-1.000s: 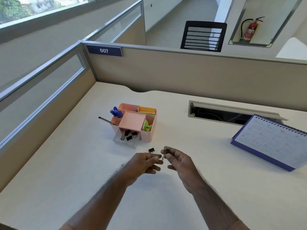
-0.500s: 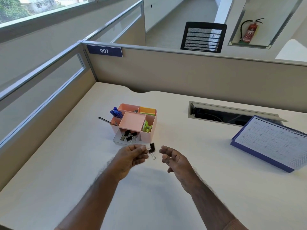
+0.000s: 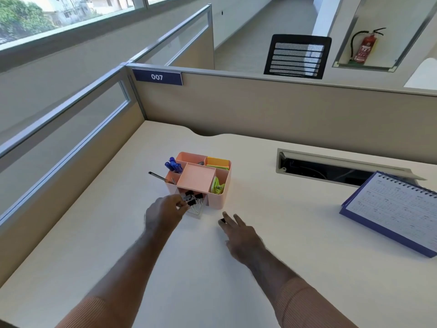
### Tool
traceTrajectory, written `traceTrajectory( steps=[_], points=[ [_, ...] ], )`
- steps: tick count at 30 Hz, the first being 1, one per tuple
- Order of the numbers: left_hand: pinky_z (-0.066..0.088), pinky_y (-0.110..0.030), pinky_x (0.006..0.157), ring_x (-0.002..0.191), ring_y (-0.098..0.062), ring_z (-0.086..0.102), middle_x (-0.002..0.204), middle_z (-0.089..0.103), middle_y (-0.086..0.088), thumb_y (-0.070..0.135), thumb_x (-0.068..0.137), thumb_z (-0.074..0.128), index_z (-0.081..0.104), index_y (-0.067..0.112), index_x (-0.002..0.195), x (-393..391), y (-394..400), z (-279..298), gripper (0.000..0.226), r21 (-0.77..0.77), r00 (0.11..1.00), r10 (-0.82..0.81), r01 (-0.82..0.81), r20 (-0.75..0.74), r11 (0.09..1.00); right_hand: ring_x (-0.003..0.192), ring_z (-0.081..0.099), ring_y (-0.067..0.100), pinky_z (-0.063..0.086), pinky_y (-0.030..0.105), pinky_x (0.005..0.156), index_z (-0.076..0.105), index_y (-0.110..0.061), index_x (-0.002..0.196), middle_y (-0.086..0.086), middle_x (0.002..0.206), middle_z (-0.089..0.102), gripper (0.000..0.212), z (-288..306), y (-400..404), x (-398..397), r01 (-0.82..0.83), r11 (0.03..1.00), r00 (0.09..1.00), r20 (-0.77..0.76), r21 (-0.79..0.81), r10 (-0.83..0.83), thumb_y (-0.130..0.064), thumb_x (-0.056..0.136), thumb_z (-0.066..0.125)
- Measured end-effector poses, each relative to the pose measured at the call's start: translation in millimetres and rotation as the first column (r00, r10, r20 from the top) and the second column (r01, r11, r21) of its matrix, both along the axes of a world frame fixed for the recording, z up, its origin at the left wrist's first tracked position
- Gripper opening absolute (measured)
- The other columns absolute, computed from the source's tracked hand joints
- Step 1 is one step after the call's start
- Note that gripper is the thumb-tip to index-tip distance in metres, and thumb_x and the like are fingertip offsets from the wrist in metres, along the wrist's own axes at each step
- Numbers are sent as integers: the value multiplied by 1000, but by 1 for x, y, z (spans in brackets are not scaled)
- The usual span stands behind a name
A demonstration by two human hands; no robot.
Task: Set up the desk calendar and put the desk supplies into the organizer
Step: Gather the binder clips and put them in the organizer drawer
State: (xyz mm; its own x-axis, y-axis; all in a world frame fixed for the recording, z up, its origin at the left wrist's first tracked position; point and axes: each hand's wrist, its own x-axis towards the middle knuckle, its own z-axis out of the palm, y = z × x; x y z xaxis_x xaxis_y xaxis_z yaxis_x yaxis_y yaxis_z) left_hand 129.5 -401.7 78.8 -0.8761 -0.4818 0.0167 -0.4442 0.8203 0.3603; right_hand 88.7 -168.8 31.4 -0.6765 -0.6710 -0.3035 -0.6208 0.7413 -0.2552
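A pink desk organizer (image 3: 218, 199) stands mid-desk with blue pens (image 3: 173, 165), yellow sticky notes (image 3: 217, 163) and a green item (image 3: 217, 186) in its compartments. Its clear front drawer (image 3: 196, 213) is pulled out and holds several black binder clips (image 3: 197, 196). My left hand (image 3: 163, 213) is at the drawer's left side, its fingertips pinching a binder clip (image 3: 190, 202) over the drawer. My right hand (image 3: 238, 233) lies low over the desk with fingers straight, touching a loose black binder clip (image 3: 221, 220). The purple spiral desk calendar (image 3: 392, 209) stands tilted at the right.
A dark pen (image 3: 158, 177) sticks out from the organizer's left side. An open cable slot (image 3: 331, 170) lies behind the calendar. Beige partition walls (image 3: 283, 110) close off the desk's back and left. A black mesh chair (image 3: 296, 56) stands beyond.
My left hand has carried its binder clip forward from mid-desk to the clear drawer. My right hand has dropped to the desk and reached a loose clip.
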Motion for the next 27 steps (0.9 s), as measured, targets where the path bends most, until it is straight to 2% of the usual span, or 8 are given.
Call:
traceTrajectory(
  steps=[4, 7, 10, 15, 18, 20, 22, 27],
  points=[
    [37, -20, 48, 72, -9, 58, 100, 75, 9, 45, 83, 73, 73, 29, 91, -8, 2, -3, 18, -80, 997, -8, 14, 73, 997, 151, 6, 24, 38, 44, 103, 15, -20, 154, -2, 165, 1, 62, -3, -2, -1, -56, 997, 993, -105, 59, 62, -2, 97, 33],
    [38, -20, 49, 74, -9, 60, 99, 75, 8, 44, 84, 73, 72, 29, 93, -15, 2, -2, 17, -95, 992, -28, 40, 125, 995, 148, 17, 24, 39, 44, 101, 28, -18, 150, -1, 164, 10, 55, -4, 6, 2, -66, 997, 990, -126, 32, 69, -3, 98, 35],
    [36, -18, 46, 73, -7, 60, 101, 75, 8, 42, 82, 75, 74, 28, 96, -20, 1, 0, 20, -66, 988, -32, 42, 153, 997, 138, 32, 24, 41, 41, 99, 39, -18, 143, 0, 157, 27, 49, -5, 13, 4, -12, 999, 991, -130, -30, 8, -4, 96, 41],
    [34, -18, 45, 71, -7, 58, 99, 75, 6, 42, 81, 77, 73, 28, 97, -24, 1, -2, 22, -25, 984, -45, 50, 174, 998, 115, 49, 25, 46, 38, 89, 37, -20, 142, 3, 136, 44, 52, -9, 25, 5, 43, 999, 987, -152, -30, -48, -7, 93, 48],
    [43, -19, 48, 74, -9, 61, 103, 73, 4, 41, 81, 77, 72, 27, 105, -27, 0, -3, 28, 9, 977, -62, 61, 206, 998, 113, 49, 24, 48, 39, 87, 34, -21, 145, 3, 132, 43, 52, -9, 29, 4, 108, 993, 990, -83, -49, -112, -16, 95, 48],
    [52, -21, 54, 76, -10, 63, 104, 72, 4, 42, 83, 74, 70, 27, 109, -29, -1, -2, 30, 5, 968, -72, 73, 242, 997, 111, 49, 22, 51, 37, 80, 39, -24, 140, 0, 128, 43, 49, -10, 31, 4, 177, 981, 984, -11, -85, -178, -18, 93, 52],
    [56, -24, 59, 78, -12, 65, 101, 71, 5, 43, 85, 72, 69, 26, 110, -30, -2, -1, 29, -2, 960, -82, 86, 269, 996, 109, 50, 17, 51, 35, 77, 50, -25, 129, -4, 122, 44, 42, -11, 33, 3, 250, 959, 967, 83, -131, -241, -16, 89, 58],
    [48, -21, 51, 75, -12, 64, 98, 72, 5, 41, 91, 64, 72, 25, 110, -25, 1, 7, 26, -54, 972, -75, 90, 223, 995, 90, 58, 13, 50, 33, 79, 63, -25, 94, -7, 101, 55, 17, -7, 37, -3, 428, 869, 874, 360, -247, -327, -17, 80, 68]
  ],
)
